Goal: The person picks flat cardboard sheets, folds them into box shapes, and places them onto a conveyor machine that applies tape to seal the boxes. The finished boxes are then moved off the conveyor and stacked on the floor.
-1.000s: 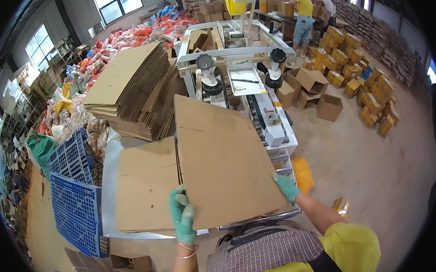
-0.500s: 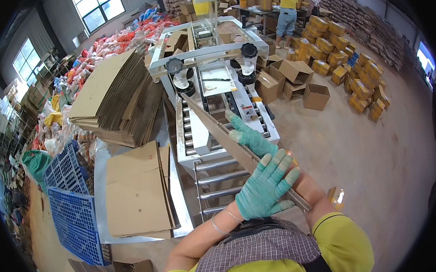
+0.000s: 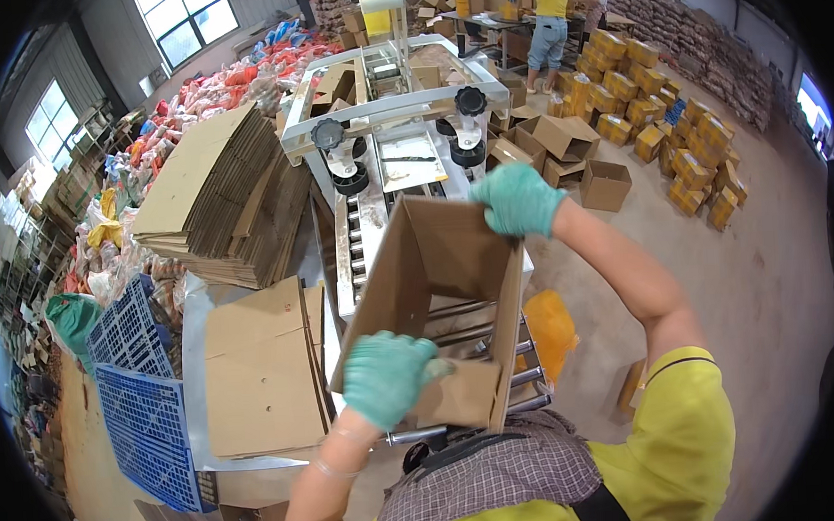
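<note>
A brown cardboard box (image 3: 454,244), unfolded into a four-sided shape, stands tilted over the roller conveyor (image 3: 534,375) in front of me. Metal rollers show through its open bottom, and a flap (image 3: 462,395) is folded inward at the near end. My left hand (image 3: 385,377), in a green glove, is closed on the near left wall. At the far right corner, my gloved right hand (image 3: 520,201) grips the top edge with bent fingers. Just beyond the box is the white sealing machine (image 3: 395,106) with two black knobs.
To the left, flat cardboard sheets (image 3: 258,373) lie on a metal table beside a tall cardboard stack (image 3: 196,182) and blue plastic pallets (image 3: 152,425). Open boxes (image 3: 606,184) and yellow-taped boxes (image 3: 704,165) sit on the floor at right. People (image 3: 548,22) stand at a far table.
The flat folded cardboard has been opened out into a box. My right hand has moved up and away to the far corner; my left has shifted left onto the near wall.
</note>
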Demonstrator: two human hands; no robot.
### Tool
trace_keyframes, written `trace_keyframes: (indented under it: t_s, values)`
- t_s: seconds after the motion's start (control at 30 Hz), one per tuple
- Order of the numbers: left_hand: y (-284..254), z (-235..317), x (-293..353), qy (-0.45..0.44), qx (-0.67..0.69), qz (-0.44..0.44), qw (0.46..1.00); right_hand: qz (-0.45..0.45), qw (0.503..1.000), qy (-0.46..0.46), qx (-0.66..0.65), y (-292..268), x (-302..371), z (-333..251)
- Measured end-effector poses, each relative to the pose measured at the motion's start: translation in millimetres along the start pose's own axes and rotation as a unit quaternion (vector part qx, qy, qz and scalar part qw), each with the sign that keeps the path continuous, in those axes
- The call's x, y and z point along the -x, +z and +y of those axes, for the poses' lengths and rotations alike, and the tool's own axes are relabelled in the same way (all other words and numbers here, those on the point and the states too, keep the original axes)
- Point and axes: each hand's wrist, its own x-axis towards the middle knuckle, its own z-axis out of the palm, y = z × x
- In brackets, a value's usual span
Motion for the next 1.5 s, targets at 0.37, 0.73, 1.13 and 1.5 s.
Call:
trace_keyframes:
  t_s: [0.37,0.73,1.13,1.5]
  values:
    - [-22,-3,25,-0.126,-0.120,0.214,0.961,0.198,0.973,-0.007,-0.121,83,-16,-105]
    - [57,41,-33,0.090,0.080,-0.007,0.993,0.322,0.878,0.120,-0.331,95,47,-102]
    - [86,-89,-44,-0.090,0.017,0.274,0.957,0.340,0.793,0.300,-0.407,124,64,-80]
    - [148,-328,350,-0.760,-0.129,0.020,0.637,-0.186,0.788,0.164,-0.564,245,56,-253]
